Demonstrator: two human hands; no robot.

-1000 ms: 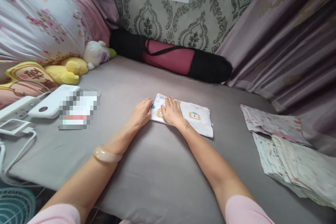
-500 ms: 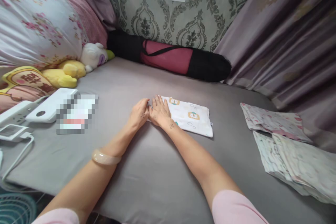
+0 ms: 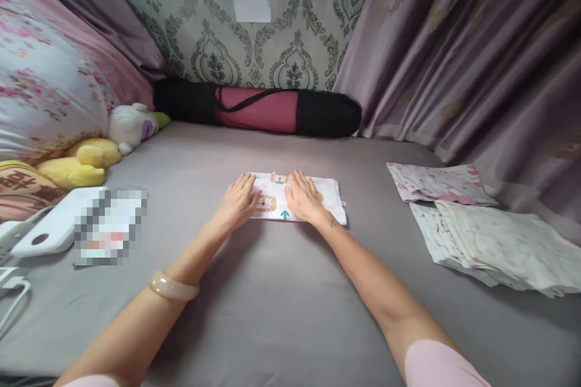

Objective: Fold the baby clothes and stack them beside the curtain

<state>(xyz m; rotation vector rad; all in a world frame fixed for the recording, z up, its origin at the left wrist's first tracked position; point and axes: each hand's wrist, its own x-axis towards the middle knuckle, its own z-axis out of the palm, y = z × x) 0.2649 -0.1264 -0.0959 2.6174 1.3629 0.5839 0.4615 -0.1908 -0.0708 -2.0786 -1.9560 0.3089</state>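
Observation:
A folded white cloth [image 3: 267,204] printed with orange lion faces and a green arrow lies flat on the grey sheet [image 3: 272,290]. My left hand [image 3: 238,198] rests on its left end, palm down with the fingers stretched out. Further right, my right hand [image 3: 304,195] lies flat on the cloth with its fingers a little apart. Part of the print is covered by the hands. A small tag sticks out from the cloth's right edge. A pale bangle [image 3: 175,287] sits on my left forearm.
On the right lie a folded pink-patterned cloth [image 3: 436,184] and a stack of pale cloths [image 3: 503,242]. A black and red long bag [image 3: 258,110] lies along the wall. At left are a white device [image 3: 59,221], a pixelated item [image 3: 111,227] and plush toys [image 3: 77,166].
My hands were close together at the cloth's left end; now they are apart, the right one further right along it. The left hand has flattened out. The view has shifted right.

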